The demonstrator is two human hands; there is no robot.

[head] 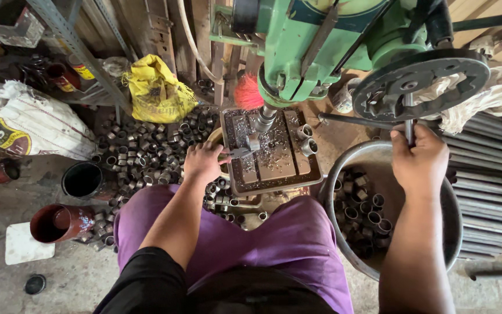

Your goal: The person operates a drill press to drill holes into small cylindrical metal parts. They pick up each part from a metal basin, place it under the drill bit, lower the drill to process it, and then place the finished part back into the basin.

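I sit at a green drill press (315, 46). My left hand (203, 163) rests at the left edge of its metal table (274, 168), fingers closed on a small metal piece (240, 152) held under the drill spindle (262, 119). Metal shavings cover the table. Two short metal rings (306, 139) lie at its right side. My right hand (418, 160) grips a handle (409, 125) of the black feed wheel (422, 84). Below that hand stands a large metal basin (344, 174) holding several short metal rings (361, 215).
A heap of short metal rings (146, 151) covers the floor at left, beside a yellow bag (157, 90), a white sack (27, 122), a black can (83, 180) and a red-brown tin (59, 222). Long steel rods (489, 174) lie at right. My purple-clad legs (274, 238) fill the bottom.
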